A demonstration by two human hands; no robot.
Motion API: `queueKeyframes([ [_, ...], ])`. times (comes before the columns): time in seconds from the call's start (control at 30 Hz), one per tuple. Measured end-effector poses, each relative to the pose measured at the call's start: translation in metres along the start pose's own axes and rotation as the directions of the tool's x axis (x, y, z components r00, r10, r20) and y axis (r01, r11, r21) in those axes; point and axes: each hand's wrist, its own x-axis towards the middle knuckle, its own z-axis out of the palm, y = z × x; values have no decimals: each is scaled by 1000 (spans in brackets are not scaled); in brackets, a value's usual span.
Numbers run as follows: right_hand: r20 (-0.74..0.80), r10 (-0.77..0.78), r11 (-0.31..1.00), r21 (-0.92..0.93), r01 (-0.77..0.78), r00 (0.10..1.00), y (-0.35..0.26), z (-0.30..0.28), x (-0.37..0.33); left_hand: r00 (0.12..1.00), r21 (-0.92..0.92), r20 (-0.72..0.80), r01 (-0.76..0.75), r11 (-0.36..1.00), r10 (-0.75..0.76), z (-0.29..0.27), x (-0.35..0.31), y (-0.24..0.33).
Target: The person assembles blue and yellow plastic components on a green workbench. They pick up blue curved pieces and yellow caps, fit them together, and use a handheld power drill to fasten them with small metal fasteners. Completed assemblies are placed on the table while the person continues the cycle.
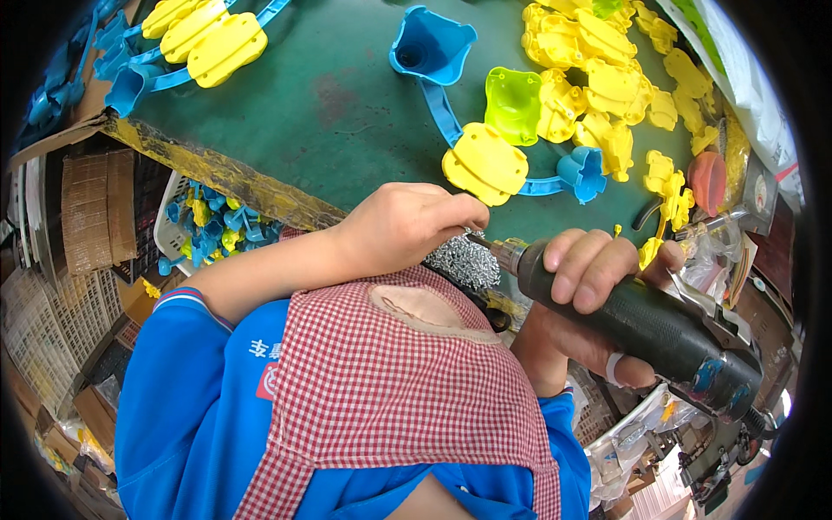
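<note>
My right hand (598,277) is wrapped round the black body of a power screwdriver (659,334), its bit pointing left. At the tip of the bit, the fingers of my left hand (412,224) are pinched together; whatever they hold is too small to make out. Just below my left fingertips lies a heap of small silvery screws (468,263). Beyond my hands, on the green tabletop (338,139), rests a toy part with a yellow plate (485,165), blue arms and blue cups (432,48) at its ends. A lime-green shell (513,106) touches the yellow plate.
Loose yellow shells (607,82) are piled at the far right, near a red oval piece (706,182). Similar yellow-and-blue assemblies (225,52) lie at the far left. A white basket (169,221) of small coloured parts stands below the table's worn edge (225,178).
</note>
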Motion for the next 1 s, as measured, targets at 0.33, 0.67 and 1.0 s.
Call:
queueKeyframes([
  [0.33,63,-29,999,-27,31,998,-1,-2,7,997,-16,-78,-31,999,29,-3,-4,-1],
  [0.67,30,9,1000,4,-9,1000,1,12,5,966,72,-138,-212,975,220,2,-2,-8],
  [1.0,-50,-60,998,21,61,997,6,12,11,958,24,-236,-160,987,161,4,5,-9],
])
